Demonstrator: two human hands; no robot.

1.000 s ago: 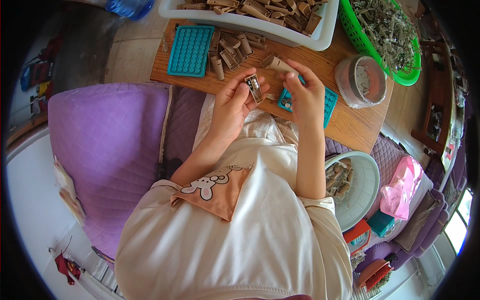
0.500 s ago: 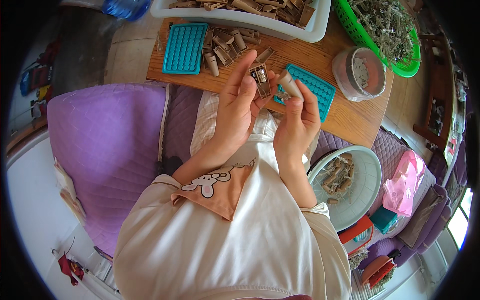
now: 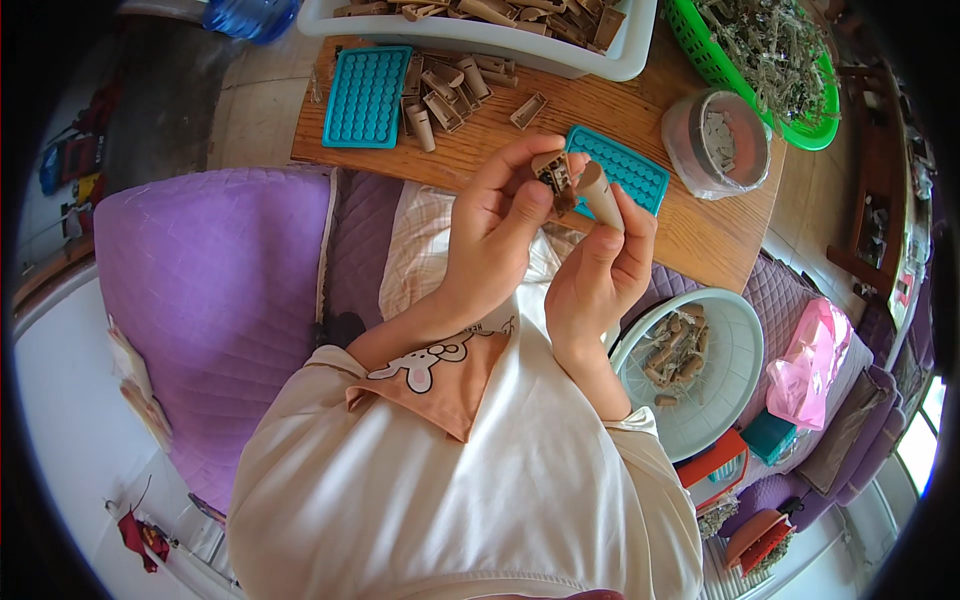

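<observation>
The left hand (image 3: 487, 235) has tilted the brown half-shell with metal parts (image 3: 553, 178) towards the right hand (image 3: 590, 285), so it now sits just beside the rounded brown shell (image 3: 601, 196); I cannot tell whether they touch. The two pieces appear to be lined up together. Both hands' fingers are closed on their pieces, above the near edge of the tabletop (image 3: 690, 240). Count: two held shells, one loose half-shell (image 3: 529, 111), two teal trays (image 3: 367, 97), one white bin (image 3: 630, 65) at the far edge; the shell pile (image 3: 445, 95) overlaps too much to count.
</observation>
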